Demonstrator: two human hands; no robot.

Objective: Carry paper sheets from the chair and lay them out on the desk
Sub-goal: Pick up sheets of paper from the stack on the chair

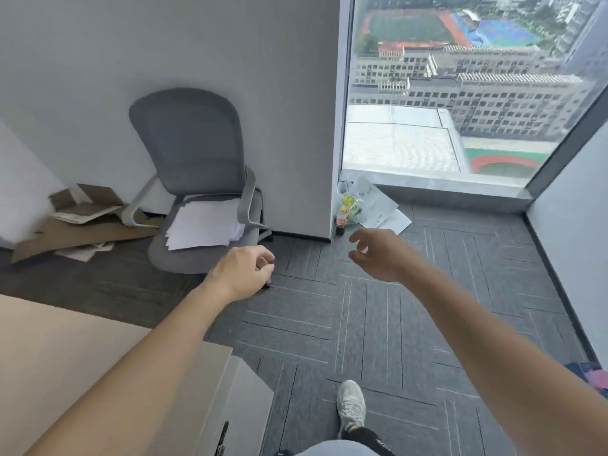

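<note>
Looking down & forward from head height. Nearest, bottom centre: a leg (368,437) in dark trousers & a white shoe (351,406) set on the grey carpet floor (329,324). Lower L: corner of the pale wood surface (49,350). A light panel (243,396) w/ a dark handle (223,432) stands just beside its edge.

Both bare forearms reach forward over the carpet.
- L hand (245,273): back of hand up, fingers curled in toward the palm, thumb against the forefinger; nothing seen in them.
- R hand (383,255): fingers apart & loosely bent, thumb lowest, holding nothing.

Beyond the hands: grey chair (190,143) against the white wall (230,44), backrest upright, pale armrests either side. Paper sheets (204,227): a loose, uneven stack of white pages lying on the chair seat, corners fanned toward the front L. Both hands are apart from chair & stack; the L hand is near the seat's front edge, the R hand well off to the R.

L of the chair: flattened brown cardboard (85,233) on the floor, w/ a few pale papers among it. R of the wall's corner: a small dark bottle (340,225) w/ red label, upright on the carpet. A clear plastic bag (350,202) sits just behind it, & printed papers (383,209) lie by the sill.

Farthest: floor-length window (460,77), showing rooftops & sports fields far below.
</note>
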